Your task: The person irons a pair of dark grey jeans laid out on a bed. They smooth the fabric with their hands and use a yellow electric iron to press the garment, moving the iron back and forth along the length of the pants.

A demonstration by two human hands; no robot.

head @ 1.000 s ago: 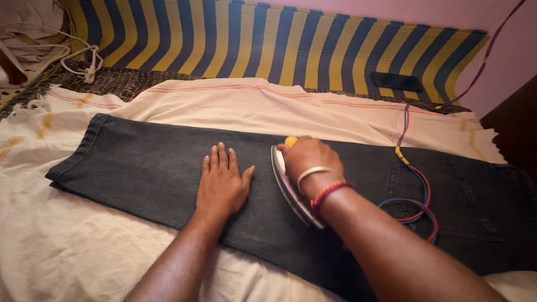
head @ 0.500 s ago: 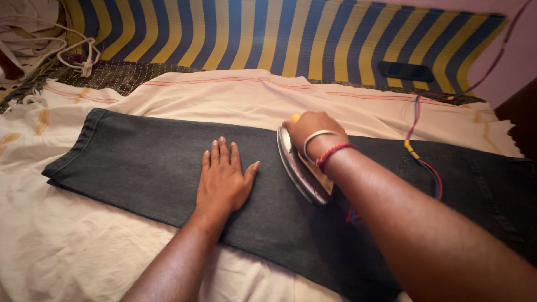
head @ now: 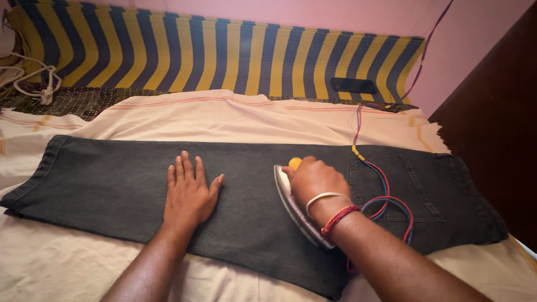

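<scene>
The left hand (head: 187, 193) is laid flat on the dark jeans (head: 112, 179), with the fingers spread wide and nothing held. The right hand (head: 314, 180) is wrapped tight around the handle of the iron (head: 292, 206). The iron is pressed onto the jeans, just beside the left hand. The jeans are spread out over a cream cloth (head: 224, 120). A red and blue cord (head: 386, 193) is curled on the jeans near the back pocket.
</scene>
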